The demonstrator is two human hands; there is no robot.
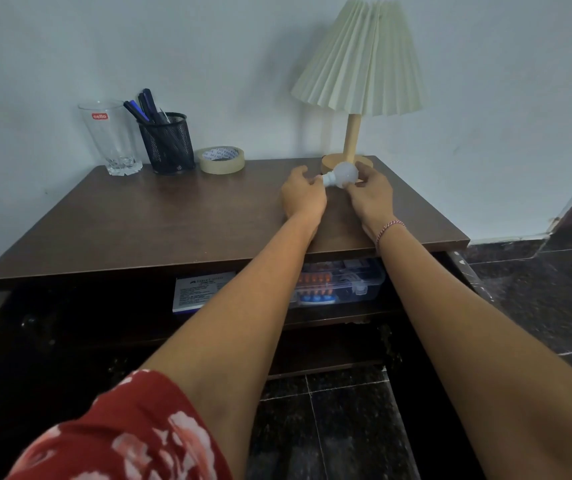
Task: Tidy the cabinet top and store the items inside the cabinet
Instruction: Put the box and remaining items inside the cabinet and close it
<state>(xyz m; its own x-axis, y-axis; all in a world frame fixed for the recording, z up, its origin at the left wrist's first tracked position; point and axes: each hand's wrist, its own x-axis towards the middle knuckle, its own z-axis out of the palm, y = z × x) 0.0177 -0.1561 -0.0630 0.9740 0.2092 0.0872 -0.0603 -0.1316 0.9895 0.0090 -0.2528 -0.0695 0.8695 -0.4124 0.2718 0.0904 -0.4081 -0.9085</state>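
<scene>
- One light bulb (341,174) is held between both hands over the right rear of the cabinet top (173,216), just in front of the lamp's base. Whether it touches the surface cannot be told.
- Left hand (303,195): fingers curled round the bulb's white neck. The cap end is hidden behind them.
- Right hand (369,194): thumb and fingertips pinch the frosted globe. A red-and-white thread (390,228) circles this wrist.
- One lamp (360,64) with a pleated shade stands at the rear. Its round base is partly covered by the bulb and the right hand.
- Along the rear left stand one clear glass (111,136), one black mesh pot (167,143) and one roll of tape (221,160).
- The pot holds several dark pens; they overlap, so the exact number is not countable.
- Upper shelf inside the cabinet: one clear plastic box (343,278), part-hidden by the left forearm, and one printed white box (201,289), its text illegible.
- Lower interior is too dark to make out.
- A red floral sleeve (122,431) is cut off at the bottom edge.
</scene>
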